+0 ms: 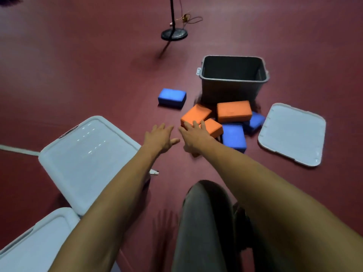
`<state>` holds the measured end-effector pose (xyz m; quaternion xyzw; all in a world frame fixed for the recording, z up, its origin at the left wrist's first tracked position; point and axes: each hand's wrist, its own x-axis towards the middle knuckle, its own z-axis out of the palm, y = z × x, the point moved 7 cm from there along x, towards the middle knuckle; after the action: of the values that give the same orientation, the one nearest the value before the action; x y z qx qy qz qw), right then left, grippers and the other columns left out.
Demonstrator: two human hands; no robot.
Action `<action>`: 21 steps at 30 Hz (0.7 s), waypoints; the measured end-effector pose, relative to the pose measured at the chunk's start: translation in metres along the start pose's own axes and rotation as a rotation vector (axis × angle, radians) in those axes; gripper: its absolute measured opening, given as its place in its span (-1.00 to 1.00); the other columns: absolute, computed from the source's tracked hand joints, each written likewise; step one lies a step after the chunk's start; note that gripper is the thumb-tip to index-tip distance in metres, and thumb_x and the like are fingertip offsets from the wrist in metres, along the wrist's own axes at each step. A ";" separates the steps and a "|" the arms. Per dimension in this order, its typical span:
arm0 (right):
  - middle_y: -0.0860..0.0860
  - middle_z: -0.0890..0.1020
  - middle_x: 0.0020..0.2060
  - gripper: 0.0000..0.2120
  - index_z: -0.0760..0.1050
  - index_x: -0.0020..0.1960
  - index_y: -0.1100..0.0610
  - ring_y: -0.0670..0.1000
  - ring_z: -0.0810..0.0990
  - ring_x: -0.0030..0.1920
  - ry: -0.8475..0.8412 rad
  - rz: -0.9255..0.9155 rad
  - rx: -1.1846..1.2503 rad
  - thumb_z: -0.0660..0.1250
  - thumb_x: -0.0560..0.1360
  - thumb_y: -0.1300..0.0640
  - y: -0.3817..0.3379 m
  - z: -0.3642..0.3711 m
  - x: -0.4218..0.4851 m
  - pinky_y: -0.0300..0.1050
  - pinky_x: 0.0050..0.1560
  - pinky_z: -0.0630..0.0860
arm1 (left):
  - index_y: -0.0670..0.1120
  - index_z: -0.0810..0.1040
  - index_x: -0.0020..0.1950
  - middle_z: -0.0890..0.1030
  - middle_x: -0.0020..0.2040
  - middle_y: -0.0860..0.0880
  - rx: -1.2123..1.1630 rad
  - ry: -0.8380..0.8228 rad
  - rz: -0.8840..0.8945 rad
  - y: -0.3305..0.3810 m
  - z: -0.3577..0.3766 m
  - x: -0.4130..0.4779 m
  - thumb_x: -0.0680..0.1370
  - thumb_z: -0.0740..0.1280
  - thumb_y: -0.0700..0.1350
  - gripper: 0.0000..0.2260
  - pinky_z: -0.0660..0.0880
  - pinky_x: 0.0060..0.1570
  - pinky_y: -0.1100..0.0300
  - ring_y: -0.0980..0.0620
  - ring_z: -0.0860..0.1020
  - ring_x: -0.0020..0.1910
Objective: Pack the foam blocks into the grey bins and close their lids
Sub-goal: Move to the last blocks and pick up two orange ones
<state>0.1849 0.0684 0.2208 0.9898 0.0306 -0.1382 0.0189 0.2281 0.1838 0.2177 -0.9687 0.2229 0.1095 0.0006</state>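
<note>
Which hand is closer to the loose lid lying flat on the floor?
Right. The right hand is left of the lid, at an orange block; the left hand is farther left, beside the right.

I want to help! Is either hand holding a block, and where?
Nothing is held. The left hand is open; the right hand, fingers straight, reaches over an orange block.

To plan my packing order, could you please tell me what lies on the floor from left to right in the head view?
Shiny white lid, lone blue block, open grey bin, loose white lid.
</note>
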 end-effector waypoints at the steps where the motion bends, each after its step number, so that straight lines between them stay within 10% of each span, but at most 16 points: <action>1: 0.12 0.13 0.59 -0.31 0.05 0.62 0.03 0.32 0.09 0.56 0.001 0.021 0.002 0.26 0.58 -0.04 0.018 -0.003 -0.003 0.41 0.51 -0.02 | 0.10 0.24 0.57 0.33 0.51 -0.12 -0.009 -0.002 0.039 0.016 -0.005 0.007 0.60 0.17 0.33 -0.40 0.41 0.28 -0.24 -0.21 0.34 0.43; 21: 0.14 0.32 0.43 -0.37 0.24 0.48 0.09 0.28 0.35 0.40 -0.260 0.516 0.529 0.31 0.53 -0.19 0.314 0.250 0.109 0.22 0.39 0.28 | 0.08 0.09 0.63 0.34 0.51 -0.08 0.052 -0.401 0.197 0.227 0.189 0.261 0.61 0.22 0.27 -0.34 0.43 0.20 -0.16 -0.20 0.37 0.41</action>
<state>0.2423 -0.2498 -0.0400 0.9099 -0.2587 -0.2561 -0.1991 0.3188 -0.1235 -0.0109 -0.9007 0.3149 0.2934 0.0593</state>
